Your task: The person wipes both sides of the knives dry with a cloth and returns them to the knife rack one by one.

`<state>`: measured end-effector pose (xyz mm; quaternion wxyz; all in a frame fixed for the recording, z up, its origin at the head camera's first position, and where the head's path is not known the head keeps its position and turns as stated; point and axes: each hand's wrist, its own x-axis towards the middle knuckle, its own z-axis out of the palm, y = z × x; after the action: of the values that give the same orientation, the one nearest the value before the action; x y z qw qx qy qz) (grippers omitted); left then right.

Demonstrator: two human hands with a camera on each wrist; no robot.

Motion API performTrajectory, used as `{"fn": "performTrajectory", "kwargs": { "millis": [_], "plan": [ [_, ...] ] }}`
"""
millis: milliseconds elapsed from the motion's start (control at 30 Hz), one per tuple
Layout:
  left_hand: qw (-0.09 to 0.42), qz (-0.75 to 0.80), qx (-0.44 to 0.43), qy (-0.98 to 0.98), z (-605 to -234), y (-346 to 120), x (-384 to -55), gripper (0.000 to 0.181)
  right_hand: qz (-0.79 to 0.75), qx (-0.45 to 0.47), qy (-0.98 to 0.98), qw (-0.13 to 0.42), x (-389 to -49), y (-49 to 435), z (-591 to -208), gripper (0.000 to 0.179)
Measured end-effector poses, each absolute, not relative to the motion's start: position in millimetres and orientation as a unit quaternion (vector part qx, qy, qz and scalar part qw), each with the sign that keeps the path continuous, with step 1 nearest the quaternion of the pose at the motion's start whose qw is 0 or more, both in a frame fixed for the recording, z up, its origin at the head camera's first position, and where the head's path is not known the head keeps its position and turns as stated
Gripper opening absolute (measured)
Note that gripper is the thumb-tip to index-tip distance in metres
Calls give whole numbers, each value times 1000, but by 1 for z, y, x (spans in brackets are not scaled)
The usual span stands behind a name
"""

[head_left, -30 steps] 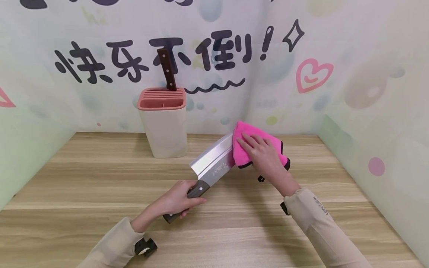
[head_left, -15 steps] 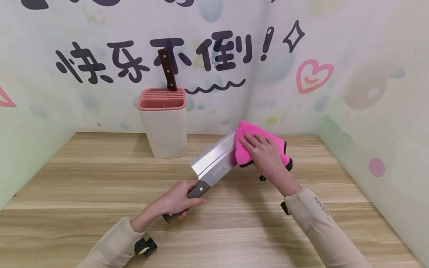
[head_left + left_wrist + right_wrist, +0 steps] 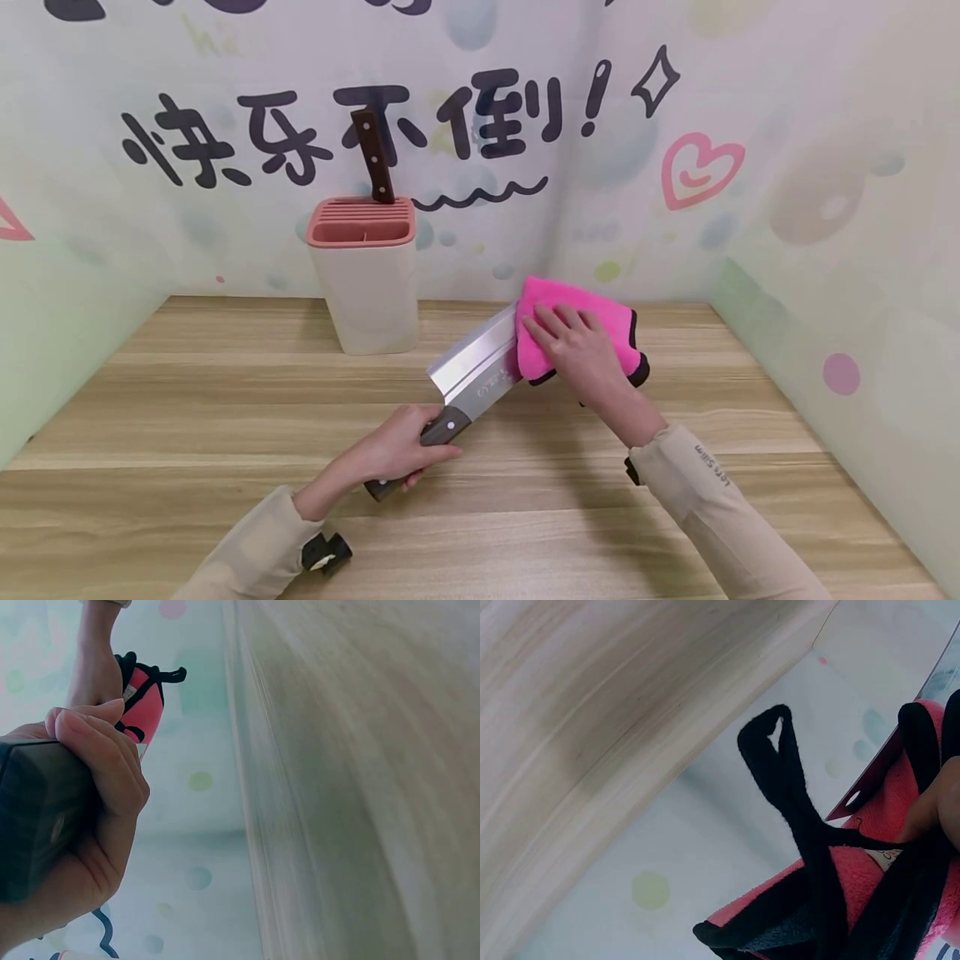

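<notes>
In the head view a cleaver (image 3: 476, 367) is held above the table, its blade slanting up to the right. My left hand (image 3: 397, 446) grips its dark riveted handle (image 3: 45, 817), the fingers curled round it in the left wrist view. A folded pink cloth (image 3: 551, 296) with black edging covers the far end of the blade. Over the cloth lies my right hand (image 3: 588, 354), fingers spread on the upper face. From the right wrist, part of that hand shows at the cloth's (image 3: 862, 877) underside, and a black loop (image 3: 784, 780) hangs loose.
A white knife block (image 3: 367, 292) with a pink slotted top stands at the back, left of the blade. One brown-handled knife (image 3: 375, 158) sticks up from it. The wood-grain table (image 3: 225, 400) is bounded by a printed back wall (image 3: 480, 242) and side walls.
My right hand and the cloth shift slightly right along the blade, then come back left and a little down toward the handle. The left hand keeps its grip with almost no movement.
</notes>
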<state>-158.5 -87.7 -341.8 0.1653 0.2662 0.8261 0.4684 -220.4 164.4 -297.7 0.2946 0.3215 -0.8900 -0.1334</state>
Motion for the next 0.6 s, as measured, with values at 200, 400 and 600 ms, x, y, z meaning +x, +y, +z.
{"fn": "performTrajectory", "kwargs": {
  "millis": [200,400,600],
  "plan": [
    [167,466,262,828,-342,-87,-158,21,-147,338,-880,300,-218,158,-299,48],
    [167,463,264,830,-342,-87,-158,21,-163,358,-865,311,-214,150,-300,50],
    [166,464,261,830,-342,-86,-159,21,-173,376,-852,320,-209,143,-302,53]
  ]
}}
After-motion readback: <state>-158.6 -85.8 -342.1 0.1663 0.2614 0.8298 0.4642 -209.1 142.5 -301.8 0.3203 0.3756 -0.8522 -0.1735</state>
